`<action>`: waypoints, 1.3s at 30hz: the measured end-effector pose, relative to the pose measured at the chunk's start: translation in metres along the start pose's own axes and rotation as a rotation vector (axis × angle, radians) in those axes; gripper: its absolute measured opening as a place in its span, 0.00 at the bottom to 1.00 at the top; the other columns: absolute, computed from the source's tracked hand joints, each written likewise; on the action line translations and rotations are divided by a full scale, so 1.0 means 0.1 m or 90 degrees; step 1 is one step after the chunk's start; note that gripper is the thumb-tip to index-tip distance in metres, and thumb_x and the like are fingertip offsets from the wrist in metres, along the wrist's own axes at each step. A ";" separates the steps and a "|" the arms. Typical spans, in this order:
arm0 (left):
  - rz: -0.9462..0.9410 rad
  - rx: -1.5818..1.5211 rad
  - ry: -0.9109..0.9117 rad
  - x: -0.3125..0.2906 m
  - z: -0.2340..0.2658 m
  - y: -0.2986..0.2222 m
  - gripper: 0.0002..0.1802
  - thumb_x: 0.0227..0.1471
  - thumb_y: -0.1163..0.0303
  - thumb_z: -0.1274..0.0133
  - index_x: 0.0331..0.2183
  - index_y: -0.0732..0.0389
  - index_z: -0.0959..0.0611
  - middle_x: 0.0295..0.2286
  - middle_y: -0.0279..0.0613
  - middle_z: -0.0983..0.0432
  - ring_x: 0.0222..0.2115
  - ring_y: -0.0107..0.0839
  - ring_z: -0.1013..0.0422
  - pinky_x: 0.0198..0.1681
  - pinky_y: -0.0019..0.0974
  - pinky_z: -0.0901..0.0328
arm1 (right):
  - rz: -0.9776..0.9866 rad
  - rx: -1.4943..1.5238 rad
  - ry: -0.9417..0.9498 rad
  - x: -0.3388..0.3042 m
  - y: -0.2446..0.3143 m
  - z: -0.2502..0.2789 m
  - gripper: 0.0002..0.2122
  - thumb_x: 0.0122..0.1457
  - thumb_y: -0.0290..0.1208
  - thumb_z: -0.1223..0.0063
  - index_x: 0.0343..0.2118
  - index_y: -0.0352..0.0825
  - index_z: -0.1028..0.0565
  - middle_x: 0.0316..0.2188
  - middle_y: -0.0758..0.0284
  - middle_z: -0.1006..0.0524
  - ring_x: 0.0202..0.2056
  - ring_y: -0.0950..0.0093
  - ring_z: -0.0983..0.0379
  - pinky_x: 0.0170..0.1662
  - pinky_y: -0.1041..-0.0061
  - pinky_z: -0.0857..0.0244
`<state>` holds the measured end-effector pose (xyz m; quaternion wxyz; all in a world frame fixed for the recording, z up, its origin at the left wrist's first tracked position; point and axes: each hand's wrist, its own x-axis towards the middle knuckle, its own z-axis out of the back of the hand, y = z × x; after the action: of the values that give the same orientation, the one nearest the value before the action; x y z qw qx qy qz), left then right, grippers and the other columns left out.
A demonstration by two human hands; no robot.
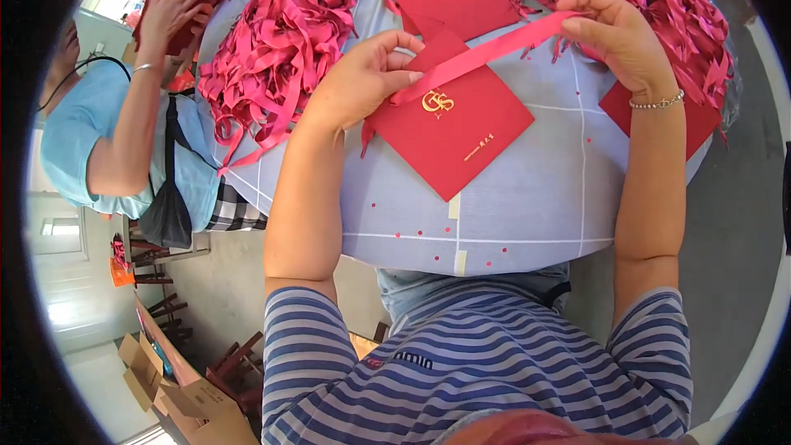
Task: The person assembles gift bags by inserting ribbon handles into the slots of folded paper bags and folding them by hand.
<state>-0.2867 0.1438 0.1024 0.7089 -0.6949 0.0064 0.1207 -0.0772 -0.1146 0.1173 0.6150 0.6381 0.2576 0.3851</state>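
Note:
Between my two hands a pink-red ribbon is stretched on a slant, higher at its right end. My left hand is closed on the ribbon's left part, right at the upper left edge of a red card envelope with a gold emblem. My right hand pinches the other end between thumb and fingers. The envelope lies turned cornerwise on the cloth, its upper flap partly behind the ribbon. Whether my left fingers also grip the envelope, I cannot tell.
More red envelopes lie behind and under my right forearm. Heaps of red ribbons stand at left and far right. Small red dots dot the grey tablecloth. At left, a person in light blue holds a red bundle.

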 end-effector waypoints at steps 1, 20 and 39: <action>0.011 -0.034 0.015 0.00 0.00 -0.02 0.17 0.50 0.86 0.49 0.44 0.65 0.28 0.31 0.38 0.23 0.29 0.20 0.28 0.31 0.22 0.34 | -0.003 0.000 0.001 0.02 -0.07 0.06 0.10 0.55 0.25 0.41 0.41 0.33 0.25 0.33 0.73 0.24 0.32 0.86 0.30 0.36 0.85 0.36; -0.014 0.089 -0.016 0.01 -0.12 -0.01 0.21 0.45 0.86 0.41 0.44 0.67 0.22 0.34 0.38 0.20 0.35 0.22 0.24 0.38 0.23 0.29 | -0.077 0.089 0.090 0.08 -0.21 -0.68 0.10 0.58 0.24 0.47 0.43 0.29 0.25 0.33 0.71 0.23 0.31 0.84 0.30 0.36 0.83 0.34; -0.139 0.200 -0.084 0.01 -0.20 0.12 0.17 0.43 0.76 0.37 0.39 0.66 0.19 0.31 0.45 0.18 0.31 0.28 0.23 0.34 0.30 0.30 | 0.235 -0.402 -0.023 -0.03 -0.30 -1.15 0.04 0.54 0.26 0.45 0.29 0.31 0.25 0.26 0.60 0.25 0.29 0.62 0.27 0.32 0.67 0.35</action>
<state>-0.2846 0.1241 0.0897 0.8165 -0.5627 -0.0965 0.0855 -0.1678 -0.0458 0.0816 0.7063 0.4592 -0.0048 0.5387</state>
